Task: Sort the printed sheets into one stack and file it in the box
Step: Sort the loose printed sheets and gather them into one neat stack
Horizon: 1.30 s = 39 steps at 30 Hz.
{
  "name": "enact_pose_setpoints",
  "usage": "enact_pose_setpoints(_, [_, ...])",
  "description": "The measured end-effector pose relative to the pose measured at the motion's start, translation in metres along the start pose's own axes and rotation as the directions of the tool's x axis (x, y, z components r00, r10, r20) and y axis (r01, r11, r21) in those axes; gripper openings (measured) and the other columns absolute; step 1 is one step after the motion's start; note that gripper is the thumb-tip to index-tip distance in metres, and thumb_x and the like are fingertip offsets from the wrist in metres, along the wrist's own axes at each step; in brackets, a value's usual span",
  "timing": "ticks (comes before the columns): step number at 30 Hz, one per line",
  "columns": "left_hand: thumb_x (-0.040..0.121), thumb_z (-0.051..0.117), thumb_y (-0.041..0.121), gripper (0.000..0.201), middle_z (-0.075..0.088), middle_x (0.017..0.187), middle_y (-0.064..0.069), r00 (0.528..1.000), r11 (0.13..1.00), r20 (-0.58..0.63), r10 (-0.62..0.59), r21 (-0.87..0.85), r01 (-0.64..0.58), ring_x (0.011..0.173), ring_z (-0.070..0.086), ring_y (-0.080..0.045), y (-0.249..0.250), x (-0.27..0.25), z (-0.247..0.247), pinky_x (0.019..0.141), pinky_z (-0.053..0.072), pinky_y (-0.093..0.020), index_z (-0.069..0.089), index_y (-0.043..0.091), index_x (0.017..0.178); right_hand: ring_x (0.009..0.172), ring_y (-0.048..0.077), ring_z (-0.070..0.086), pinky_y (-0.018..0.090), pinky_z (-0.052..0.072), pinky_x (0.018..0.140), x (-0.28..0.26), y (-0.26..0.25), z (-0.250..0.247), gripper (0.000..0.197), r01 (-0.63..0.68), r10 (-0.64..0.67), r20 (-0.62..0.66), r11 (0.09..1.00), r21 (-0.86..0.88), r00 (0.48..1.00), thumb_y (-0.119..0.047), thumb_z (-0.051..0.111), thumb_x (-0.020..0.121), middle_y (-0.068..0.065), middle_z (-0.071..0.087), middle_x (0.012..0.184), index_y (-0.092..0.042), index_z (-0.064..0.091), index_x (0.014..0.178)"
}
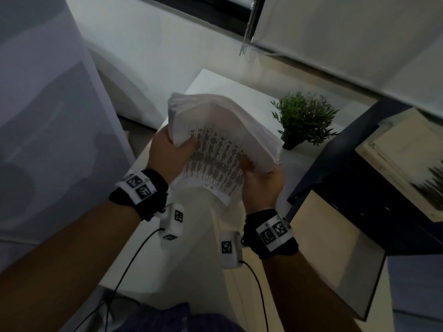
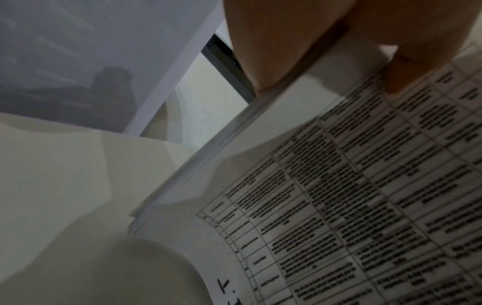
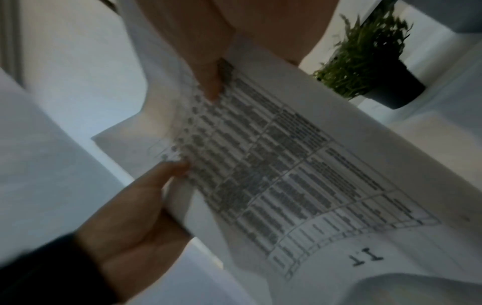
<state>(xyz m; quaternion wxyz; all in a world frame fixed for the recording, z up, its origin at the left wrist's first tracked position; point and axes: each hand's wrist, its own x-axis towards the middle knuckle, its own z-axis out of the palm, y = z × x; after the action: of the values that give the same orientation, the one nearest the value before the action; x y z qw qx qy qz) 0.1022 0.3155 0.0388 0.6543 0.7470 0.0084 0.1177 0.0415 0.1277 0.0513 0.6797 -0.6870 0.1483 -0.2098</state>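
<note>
A thick stack of printed sheets (image 1: 215, 144) with table text is held above the white table (image 1: 191, 248), bent into a curve. My left hand (image 1: 167, 152) grips its left edge, thumb on the printed top sheet (image 2: 365, 185). My right hand (image 1: 261, 180) grips the right edge, thumb on top (image 3: 208, 82), fingers beneath. The top sheet (image 3: 287, 165) carries a handwritten mark near its lower margin. A dark blue box (image 1: 359, 188) stands open at the right with papers (image 1: 402, 159) lying inside.
A small green potted plant (image 1: 304, 118) stands on the table just beyond the stack, also in the right wrist view (image 3: 370, 62). A large pale panel (image 1: 48, 116) rises at the left. Window blinds (image 1: 359, 44) and their cord (image 1: 249, 25) hang at the back.
</note>
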Motion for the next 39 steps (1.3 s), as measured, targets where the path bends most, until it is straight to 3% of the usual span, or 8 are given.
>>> enact_pose_setpoints(5, [0.060,0.092,0.022,0.044,0.071,0.090,0.017,0.997,0.995,0.044,-0.069,-0.067,0.072,0.085,0.066,0.007,-0.009,-0.001,-0.001,0.074,0.057,-0.019,0.066,0.028,0.095,0.120,0.009,0.059,0.038,0.051,0.103,-0.032,0.015,0.007,0.077,-0.006,0.008,0.047,0.999,-0.040,0.999,-0.011,0.084,0.075,-0.004,0.058,0.130,-0.029,0.040,0.136])
enact_pose_setpoints(8, [0.054,0.092,0.026,0.045,0.076,0.094,0.010,0.976,0.975,0.163,-0.145,-0.147,0.169,0.095,0.071,-0.011,-0.014,0.010,-0.010,0.080,0.059,-0.030,0.071,0.025,0.094,0.125,0.013,0.057,0.044,0.049,0.106,-0.035,0.019,0.004,0.088,-0.024,0.025,0.034,1.000,-0.020,0.999,-0.017,0.087,0.072,0.000,0.055,0.136,-0.026,0.034,0.141])
enact_pose_setpoints(15, [0.047,0.088,0.021,0.054,0.077,0.090,0.005,0.935,0.950,0.316,-0.163,-0.207,0.235,0.090,0.072,-0.013,-0.016,0.029,-0.018,0.076,0.057,-0.027,0.071,0.009,0.096,0.140,0.013,0.042,0.042,0.037,0.116,-0.031,0.022,0.007,0.100,0.015,-0.015,0.023,1.000,-0.001,1.000,-0.014,0.086,0.073,0.000,0.041,0.150,-0.026,0.023,0.150])
enact_pose_setpoints(19, [0.041,0.095,0.034,0.065,0.076,0.100,-0.001,0.932,0.945,0.325,-0.159,-0.221,0.239,0.097,0.071,-0.018,-0.018,0.033,-0.019,0.080,0.059,-0.030,0.073,0.012,0.098,0.131,-0.026,0.026,0.020,0.026,0.117,-0.026,0.030,0.005,0.106,-0.029,0.028,-0.026,0.999,-0.015,0.999,-0.014,0.085,0.075,-0.030,0.027,0.146,-0.022,0.016,0.154])
enact_pose_setpoints(24, [0.042,0.094,0.033,0.059,0.077,0.096,0.002,0.931,0.940,0.325,-0.168,-0.230,0.250,0.095,0.071,-0.016,-0.018,0.032,-0.019,0.080,0.058,-0.029,0.074,0.016,0.095,0.138,0.005,0.042,0.033,0.038,0.116,-0.019,0.043,0.007,0.111,-0.120,0.118,-0.062,0.992,-0.035,0.991,-0.023,0.090,0.067,-0.007,0.038,0.151,-0.032,0.019,0.152])
enact_pose_setpoints(28, [0.041,0.096,0.037,0.067,0.073,0.107,-0.010,0.933,0.935,0.307,-0.190,-0.234,0.267,0.103,0.069,-0.026,-0.021,0.033,-0.020,0.087,0.057,-0.038,0.073,0.012,0.099,0.126,0.001,0.052,0.019,0.047,0.102,-0.013,0.059,0.010,0.105,-0.184,0.184,-0.012,0.983,-0.007,0.983,-0.012,0.090,0.067,-0.008,0.048,0.141,-0.025,0.026,0.149])
enact_pose_setpoints(35, [0.050,0.090,0.021,0.054,0.076,0.104,-0.003,0.925,0.926,0.288,-0.248,-0.208,0.314,0.101,0.070,-0.022,-0.027,0.026,-0.024,0.086,0.058,-0.043,0.072,0.013,0.100,0.123,0.015,0.057,0.039,0.054,0.099,-0.009,0.072,0.010,0.098,-0.220,0.221,0.021,0.974,-0.046,0.975,-0.016,0.092,0.061,0.000,0.056,0.134,-0.025,0.036,0.142])
enact_pose_setpoints(39, [0.065,0.086,0.007,0.039,0.074,0.108,-0.005,0.937,0.940,0.233,-0.260,-0.159,0.301,0.099,0.071,-0.019,-0.029,0.022,-0.020,0.086,0.057,-0.040,0.070,0.012,0.101,0.104,0.008,0.065,0.030,0.058,0.089,0.001,0.059,0.011,0.073,-0.184,0.191,0.056,0.978,-0.100,0.980,-0.013,0.092,0.063,-0.003,0.066,0.116,-0.022,0.053,0.124])
